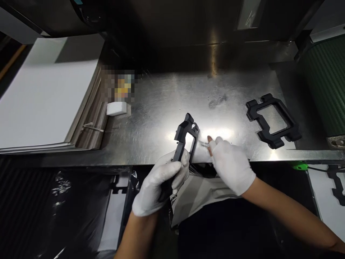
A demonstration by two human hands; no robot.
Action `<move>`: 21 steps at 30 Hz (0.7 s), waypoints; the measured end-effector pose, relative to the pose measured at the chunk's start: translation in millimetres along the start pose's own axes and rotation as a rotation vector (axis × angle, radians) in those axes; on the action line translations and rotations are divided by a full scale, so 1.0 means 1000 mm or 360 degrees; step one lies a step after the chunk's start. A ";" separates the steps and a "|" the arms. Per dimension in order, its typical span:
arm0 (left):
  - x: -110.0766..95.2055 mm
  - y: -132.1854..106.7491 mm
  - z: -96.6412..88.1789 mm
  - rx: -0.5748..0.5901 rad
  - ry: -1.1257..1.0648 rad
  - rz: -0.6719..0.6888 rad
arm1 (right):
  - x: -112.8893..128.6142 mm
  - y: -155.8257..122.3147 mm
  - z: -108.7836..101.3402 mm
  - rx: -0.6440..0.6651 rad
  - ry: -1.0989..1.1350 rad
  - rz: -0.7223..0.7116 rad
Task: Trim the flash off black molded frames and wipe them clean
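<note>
Stack of flat white sheets (51, 97), cut off at left. Small white rectangular block (116, 108) just beside it on the silvery metal desk (153, 133). White-gloved left hand (161, 180) grips an angular black frame (184, 126) at the desk's front edge, lower part hidden by the hand. White-gloved right hand (230, 163) closed on a thin tool (203, 144), blurred, mostly covered. Second angular black frame (264, 126) lies flat. Green textured cylinder (327, 86), cut off at right.

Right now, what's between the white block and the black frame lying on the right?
In the head view: the top of another black frame, held in the left hand, and shiny metal tabletop.
</note>
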State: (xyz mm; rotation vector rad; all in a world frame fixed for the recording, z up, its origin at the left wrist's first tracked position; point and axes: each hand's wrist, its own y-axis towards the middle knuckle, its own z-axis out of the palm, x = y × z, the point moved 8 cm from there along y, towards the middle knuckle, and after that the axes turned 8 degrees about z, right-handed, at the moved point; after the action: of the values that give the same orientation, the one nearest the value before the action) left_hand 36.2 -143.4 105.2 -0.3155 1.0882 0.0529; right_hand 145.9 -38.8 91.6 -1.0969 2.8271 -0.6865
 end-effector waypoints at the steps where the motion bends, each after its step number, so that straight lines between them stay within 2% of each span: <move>1: 0.000 0.000 -0.001 -0.0012 0.0000 0.0006 | -0.008 0.001 -0.003 -0.0052 -0.0018 0.0079; 6: 0.001 0.000 -0.008 -0.0028 -0.0164 0.0079 | -0.034 0.013 -0.015 -0.0325 -0.0085 0.0217; 10: -0.005 -0.005 -0.014 -0.0016 -0.0566 0.0245 | -0.029 0.025 -0.021 -0.0423 -0.0048 0.0169; 13: -0.011 -0.016 -0.015 0.0073 -0.0872 0.0404 | -0.012 0.015 -0.033 -0.0680 0.0237 0.0024; 15: -0.010 -0.025 -0.016 0.0081 -0.1057 0.0490 | -0.007 0.002 -0.033 -0.0794 0.0701 -0.0016; 16: -0.009 -0.030 -0.017 0.0070 -0.1142 0.0533 | -0.004 -0.002 -0.026 -0.0737 0.1025 -0.0044; 17: -0.008 -0.033 -0.017 0.0055 -0.1219 0.0567 | 0.002 -0.004 -0.015 -0.0589 0.1391 -0.0101; 19: -0.005 -0.037 -0.012 0.0058 -0.1343 0.0616 | 0.022 -0.006 0.013 -0.0124 0.2139 -0.0259; 21: -0.004 -0.039 -0.003 0.0131 -0.1440 0.0648 | 0.042 -0.010 0.035 0.0305 0.2704 -0.0374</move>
State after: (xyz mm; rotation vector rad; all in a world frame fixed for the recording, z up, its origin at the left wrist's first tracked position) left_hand 39.4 -181.0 116.6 0.0273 0.2368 0.4680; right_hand 127.6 -86.5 69.5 -0.9612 3.3584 -2.9775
